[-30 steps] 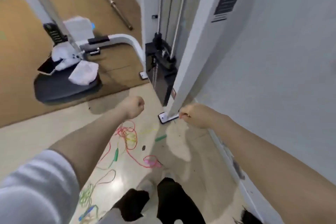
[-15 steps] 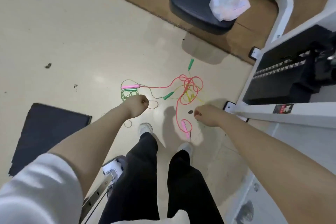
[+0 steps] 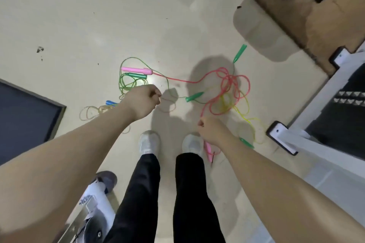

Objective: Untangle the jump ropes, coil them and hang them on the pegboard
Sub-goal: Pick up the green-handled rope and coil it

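Head cam, looking straight down: the jump ropes [image 3: 227, 89] are a tangled mess on the floor [image 3: 98, 16], just ahead of both fists and below them. Left hand [image 3: 141, 102] is curled up tight, nothing in it as far as I can see. Right hand [image 3: 212, 131] is curled too, can't tell if it's pinching the pink rope [image 3: 205, 108] running right past it. The knot sits ahead-right of the right grip, so that hand's nearer; the pink handle [image 3: 136, 70] lies crosswise ahead of the left.

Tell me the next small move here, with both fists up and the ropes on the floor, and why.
Probably bend and reach the right hand down to the pink handle by the right shoe. Both it and the left hand hold nothing, and the pink rope lies tangled on the floor.
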Available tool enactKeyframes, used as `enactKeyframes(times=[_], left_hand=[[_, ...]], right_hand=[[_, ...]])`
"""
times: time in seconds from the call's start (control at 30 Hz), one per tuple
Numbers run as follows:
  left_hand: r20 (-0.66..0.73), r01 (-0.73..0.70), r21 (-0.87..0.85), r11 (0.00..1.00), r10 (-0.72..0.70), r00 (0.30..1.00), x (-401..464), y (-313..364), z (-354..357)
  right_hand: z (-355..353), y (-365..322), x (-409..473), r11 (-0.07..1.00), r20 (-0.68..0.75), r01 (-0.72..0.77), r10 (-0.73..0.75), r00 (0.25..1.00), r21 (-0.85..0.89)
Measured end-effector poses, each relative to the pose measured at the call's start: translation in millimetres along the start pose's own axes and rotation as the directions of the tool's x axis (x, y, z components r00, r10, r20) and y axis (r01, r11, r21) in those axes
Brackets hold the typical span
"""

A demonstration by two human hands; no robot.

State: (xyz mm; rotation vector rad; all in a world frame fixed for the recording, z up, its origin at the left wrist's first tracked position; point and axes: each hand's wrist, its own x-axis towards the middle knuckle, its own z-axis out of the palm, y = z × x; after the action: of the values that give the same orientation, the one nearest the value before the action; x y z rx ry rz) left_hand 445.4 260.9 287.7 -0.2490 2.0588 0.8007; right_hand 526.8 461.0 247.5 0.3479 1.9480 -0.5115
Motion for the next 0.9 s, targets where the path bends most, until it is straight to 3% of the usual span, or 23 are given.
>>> enactKeyframes(times=[0.2,0.33,0.4,0.57,0.67,0.7,0.77,0.83,0.9], left_hand=[[-0.037,-0.044,-0.036,0.998,0.043,0.998,135,-49,80],[-0.026,-0.066,-0.063,0.996,0.065,0.998,194,-86,126],[-0.008,-0.085,-0.067,0.994,0.085,0.996,214,-101,144],[0.031,-0.109,-0.092,0.99,0.113,0.993,237,-122,172],[0.062,-0.169,-0.044,0.985,0.171,0.983,231,-122,177],[0.075,-0.212,-0.02,0.977,0.213,0.974,224,-118,175],[0.043,-0.356,0.141,0.924,0.353,0.934,207,-109,169],[0.018,-0.482,0.461,0.745,0.536,0.844,186,-99,163],[0.036,-0.514,0.678,0.525,0.675,0.737,163,-78,154]], right_hand=[[28,42,148,0.983,-0.167,0.013,-0.045,0.985,-0.183],[44,65,226,0.93,-0.121,0.083,-0.134,0.984,-0.359],[46,70,253,0.887,-0.11,0.091,-0.156,0.982,-0.452],[51,82,292,0.831,-0.311,0.009,-0.218,0.925,-0.556],[61,94,296,0.772,-0.29,0.029,-0.274,0.917,-0.635],[65,96,292,0.794,-0.268,0.055,-0.269,0.925,-0.606],[65,87,270,0.916,-0.2,0.102,-0.192,0.961,-0.387],[59,66,237,0.977,-0.106,0.171,-0.184,0.977,-0.128],[35,38,196,0.969,-0.045,0.246,-0.245,0.968,0.012]])
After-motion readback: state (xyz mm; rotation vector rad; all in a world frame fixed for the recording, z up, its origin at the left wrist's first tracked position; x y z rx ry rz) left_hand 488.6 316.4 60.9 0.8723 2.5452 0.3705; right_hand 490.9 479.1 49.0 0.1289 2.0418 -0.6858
